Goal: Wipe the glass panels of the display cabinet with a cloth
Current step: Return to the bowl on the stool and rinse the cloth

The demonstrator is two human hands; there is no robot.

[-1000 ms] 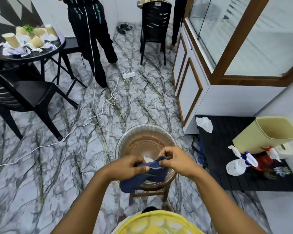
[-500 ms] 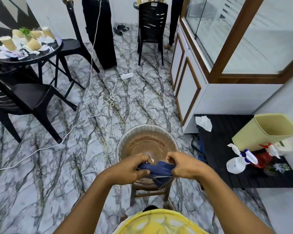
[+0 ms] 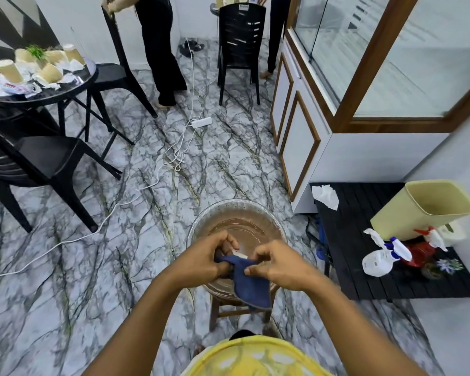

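Observation:
A dark blue cloth (image 3: 248,283) hangs between both hands over a clear glass bowl (image 3: 201,226) of water that sits on a small wooden stool. My left hand (image 3: 204,263) grips one end of the cloth. My right hand (image 3: 276,265) pinches the other end, and the loose part droops below it. The display cabinet (image 3: 347,90), with wood-framed glass panels (image 3: 423,63), stands at the upper right, well away from both hands.
A low black slatted table (image 3: 345,240) on the right holds a yellow bin (image 3: 423,207), spray bottles (image 3: 377,260) and a crumpled tissue (image 3: 324,196). Black chairs (image 3: 239,44) and a round table (image 3: 38,93) stand at left and back. A white cable (image 3: 147,185) crosses the floor. Two people stand behind.
My hands have drawn slightly apart and reworked their hold, so the cloth now droops below my right hand instead of my left. The person at the back stepped right.

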